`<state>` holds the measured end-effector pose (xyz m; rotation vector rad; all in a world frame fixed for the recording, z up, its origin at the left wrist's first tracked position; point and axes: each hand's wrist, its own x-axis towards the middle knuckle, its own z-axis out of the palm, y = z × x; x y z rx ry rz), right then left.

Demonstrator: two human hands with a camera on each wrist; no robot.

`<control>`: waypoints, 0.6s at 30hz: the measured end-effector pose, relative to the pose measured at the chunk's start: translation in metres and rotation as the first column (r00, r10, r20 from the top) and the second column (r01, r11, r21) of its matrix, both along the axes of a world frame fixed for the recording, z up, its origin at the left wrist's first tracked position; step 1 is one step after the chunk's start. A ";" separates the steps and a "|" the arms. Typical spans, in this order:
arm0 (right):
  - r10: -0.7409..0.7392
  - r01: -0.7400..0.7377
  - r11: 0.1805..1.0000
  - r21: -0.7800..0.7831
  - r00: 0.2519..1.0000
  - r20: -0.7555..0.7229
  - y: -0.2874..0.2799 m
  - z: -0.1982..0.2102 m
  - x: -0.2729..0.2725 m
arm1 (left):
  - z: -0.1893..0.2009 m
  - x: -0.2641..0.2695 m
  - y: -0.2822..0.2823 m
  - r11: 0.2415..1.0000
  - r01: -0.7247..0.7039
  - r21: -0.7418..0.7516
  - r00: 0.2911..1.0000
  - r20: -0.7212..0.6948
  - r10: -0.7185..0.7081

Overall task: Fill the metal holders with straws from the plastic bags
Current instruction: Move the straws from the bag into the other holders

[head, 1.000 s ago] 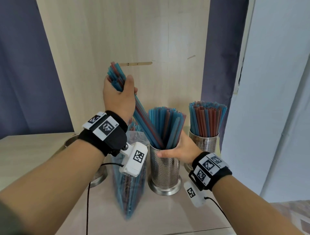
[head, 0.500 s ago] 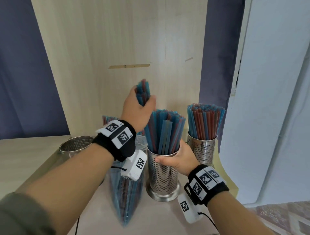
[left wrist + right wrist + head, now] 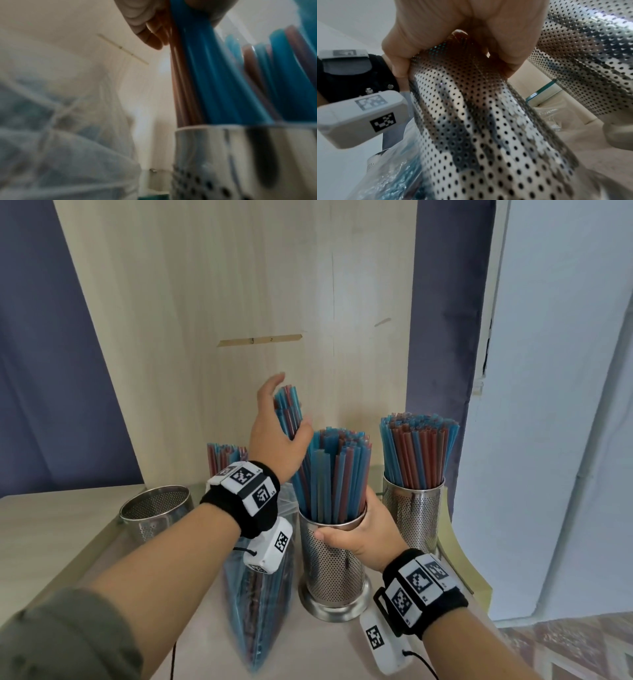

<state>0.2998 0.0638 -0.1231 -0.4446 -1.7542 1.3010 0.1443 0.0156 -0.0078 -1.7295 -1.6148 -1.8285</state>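
Observation:
My left hand [image 3: 274,436] holds a bundle of blue and red straws [image 3: 289,412] loosely between thumb and fingers, with the index finger stretched upward. The bundle stands upright with its lower ends inside the middle metal holder [image 3: 334,570], at its left side. In the left wrist view the bundle [image 3: 197,67] runs from my fingers [image 3: 145,27] down past the holder's rim [image 3: 240,129]. My right hand [image 3: 363,535] grips that perforated holder [image 3: 488,121] just under its rim. A clear plastic bag [image 3: 260,611] of straws lies left of the holder, below my left wrist.
A full holder [image 3: 414,515] of straws stands at the right, close to the middle one. An empty holder [image 3: 154,508] stands at the left. More straws [image 3: 224,457] rise behind my left wrist. A wooden panel [image 3: 239,302] backs the tabletop, whose edge drops off at the right.
My left hand brought the bundle down and right, from tilted high at the left to upright in the middle holder, and its fingers loosened. My right hand kept its grip on the holder.

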 end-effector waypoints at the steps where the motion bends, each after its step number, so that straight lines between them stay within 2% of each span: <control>1: -0.007 0.007 1.000 0.005 1.000 0.000 0.000 0.000 0.000 | -0.001 -0.002 0.002 0.999 -0.034 0.016 0.998 -0.061 0.035; 3: -0.046 0.046 0.999 0.009 0.999 -0.004 -0.001 -0.003 0.000 | -0.002 -0.007 0.007 0.992 -0.111 0.055 0.980 -0.161 0.119; 5: -0.076 0.076 0.997 0.011 0.997 -0.002 -0.002 -0.007 0.000 | -0.003 -0.009 0.010 0.992 -0.113 0.056 0.976 -0.183 0.121; 12: -0.121 0.119 0.991 0.059 0.992 0.041 -0.004 -0.012 0.004 | -0.036 0.001 0.005 0.999 0.039 0.006 0.995 -0.092 -0.039; 15: -0.136 0.131 0.989 0.075 0.988 0.073 -0.002 -0.011 0.004 | -0.039 0.008 -0.007 0.988 0.145 0.044 0.977 -0.162 -0.136; 16: -0.136 0.131 0.989 0.072 0.988 0.073 -0.002 -0.011 0.004 | -0.038 0.009 -0.009 0.987 0.161 0.010 0.964 -0.216 -0.155; 18: -0.126 0.122 0.991 0.057 0.989 0.072 -0.001 -0.011 0.004 | -0.034 0.013 -0.010 0.988 0.097 -0.121 0.952 -0.278 -0.128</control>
